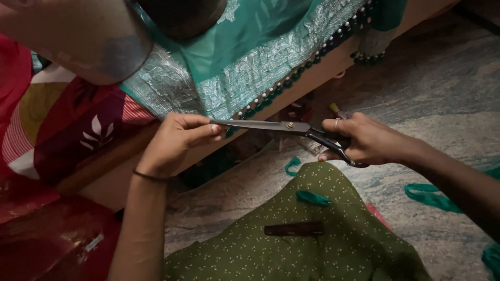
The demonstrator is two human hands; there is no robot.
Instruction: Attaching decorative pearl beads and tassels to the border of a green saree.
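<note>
One head-worn camera looks steeply down from close above, facing the floor (437, 88) ahead; a bed edge (312, 78) runs across the far left, the lap lies near.

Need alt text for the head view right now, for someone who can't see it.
A right hand grips the handles of dark scissors, while the left hand pinches the blade tips beside teal, silver-bordered fabric. Green dotted cloth lies below.
</note>
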